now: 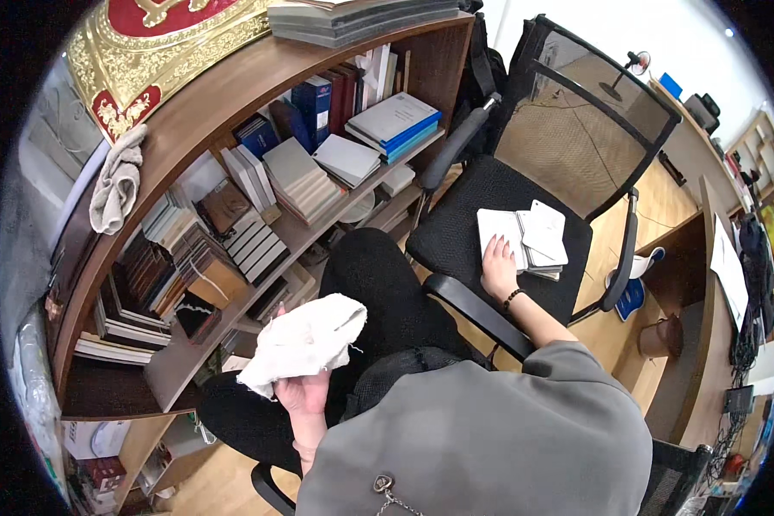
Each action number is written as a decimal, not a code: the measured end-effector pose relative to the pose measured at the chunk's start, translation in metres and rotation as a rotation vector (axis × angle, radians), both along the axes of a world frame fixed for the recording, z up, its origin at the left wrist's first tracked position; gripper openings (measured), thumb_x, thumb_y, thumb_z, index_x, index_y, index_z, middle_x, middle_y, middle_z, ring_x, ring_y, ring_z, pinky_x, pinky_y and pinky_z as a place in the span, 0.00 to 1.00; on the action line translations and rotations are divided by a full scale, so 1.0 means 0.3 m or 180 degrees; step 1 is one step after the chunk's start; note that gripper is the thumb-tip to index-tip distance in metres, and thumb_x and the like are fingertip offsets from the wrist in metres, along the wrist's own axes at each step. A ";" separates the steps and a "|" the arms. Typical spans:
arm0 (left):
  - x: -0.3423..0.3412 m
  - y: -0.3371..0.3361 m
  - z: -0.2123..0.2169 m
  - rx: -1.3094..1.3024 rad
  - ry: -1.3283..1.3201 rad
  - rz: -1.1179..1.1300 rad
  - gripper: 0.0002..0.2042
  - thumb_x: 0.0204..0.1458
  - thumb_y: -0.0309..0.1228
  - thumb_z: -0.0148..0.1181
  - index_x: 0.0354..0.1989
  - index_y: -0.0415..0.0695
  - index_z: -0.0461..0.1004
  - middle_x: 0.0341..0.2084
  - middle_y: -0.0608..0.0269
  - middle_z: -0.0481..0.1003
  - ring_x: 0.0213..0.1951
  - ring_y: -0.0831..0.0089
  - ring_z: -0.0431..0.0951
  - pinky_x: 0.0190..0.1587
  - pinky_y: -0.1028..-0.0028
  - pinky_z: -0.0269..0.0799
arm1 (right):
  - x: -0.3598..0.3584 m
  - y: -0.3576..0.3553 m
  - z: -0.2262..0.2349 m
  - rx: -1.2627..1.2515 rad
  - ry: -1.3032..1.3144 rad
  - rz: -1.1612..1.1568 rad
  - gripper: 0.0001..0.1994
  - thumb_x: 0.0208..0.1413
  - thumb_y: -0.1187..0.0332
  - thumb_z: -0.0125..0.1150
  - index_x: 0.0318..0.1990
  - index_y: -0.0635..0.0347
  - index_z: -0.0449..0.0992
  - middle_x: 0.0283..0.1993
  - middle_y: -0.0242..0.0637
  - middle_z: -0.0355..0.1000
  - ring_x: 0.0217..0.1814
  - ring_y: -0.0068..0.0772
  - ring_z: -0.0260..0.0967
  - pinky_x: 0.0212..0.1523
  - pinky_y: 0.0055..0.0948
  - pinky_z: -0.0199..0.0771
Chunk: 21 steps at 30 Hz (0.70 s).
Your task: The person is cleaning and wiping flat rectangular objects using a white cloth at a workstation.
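A crumpled white cloth [305, 340] lies bunched in my left hand [304, 391], which is closed on it from below, above my dark-trousered lap. Part of that hand's fingers are hidden beneath the cloth. My right hand [500, 272], with a dark bead bracelet at the wrist, reaches over an armrest and rests on a small pile of white notebooks [500, 227]. Its fingers are spread across the top one. The pile sits on the black seat [452, 206] of an office chair, and a white rounded-corner card or booklet [545, 230] overlaps its right side.
A brown wooden bookcase [179, 131] curves along the left, its shelves holding several books and binders. Another cloth [119, 182] hangs over its edge. The chair's black armrest [479, 316] stands beside my right forearm. A desk [707, 335] with cables runs along the right.
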<state>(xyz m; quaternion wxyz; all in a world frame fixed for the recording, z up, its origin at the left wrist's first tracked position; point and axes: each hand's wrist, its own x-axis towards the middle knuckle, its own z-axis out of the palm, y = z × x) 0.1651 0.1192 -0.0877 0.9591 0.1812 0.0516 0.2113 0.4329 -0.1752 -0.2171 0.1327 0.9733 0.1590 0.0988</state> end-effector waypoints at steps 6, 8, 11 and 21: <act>-0.017 0.005 -0.074 -0.0192 -0.0043 -0.0031 0.35 0.49 0.41 0.54 0.64 0.48 0.45 0.62 0.59 0.52 0.63 0.58 0.50 0.63 0.51 0.42 | -0.017 0.019 0.090 0.0311 0.0607 0.0137 0.33 0.50 0.65 0.55 0.59 0.75 0.48 0.61 0.61 0.50 0.63 0.57 0.50 0.56 0.44 0.59; -0.007 0.007 -0.098 -0.0287 0.0172 0.0071 0.33 0.50 0.42 0.52 0.63 0.47 0.48 0.61 0.57 0.53 0.63 0.57 0.51 0.63 0.51 0.44 | 0.013 0.002 0.095 0.1418 0.0111 0.0064 0.28 0.52 0.67 0.53 0.57 0.73 0.53 0.58 0.58 0.55 0.60 0.54 0.54 0.54 0.41 0.61; -0.001 0.020 -0.081 -0.0534 0.0134 -0.0008 0.31 0.51 0.42 0.50 0.62 0.47 0.51 0.61 0.57 0.54 0.62 0.58 0.52 0.62 0.51 0.46 | 0.091 0.010 0.207 0.2728 0.0074 -0.0431 0.22 0.55 0.67 0.50 0.55 0.71 0.59 0.55 0.54 0.60 0.56 0.50 0.60 0.53 0.37 0.63; 0.041 0.031 0.147 -0.0637 -0.0088 0.0289 0.26 0.53 0.43 0.50 0.58 0.44 0.56 0.54 0.56 0.62 0.55 0.62 0.63 0.57 0.59 0.59 | -0.221 0.535 0.834 0.6903 0.4476 0.1533 0.17 0.60 0.65 0.45 0.53 0.67 0.63 0.52 0.41 0.65 0.53 0.33 0.64 0.53 0.35 0.66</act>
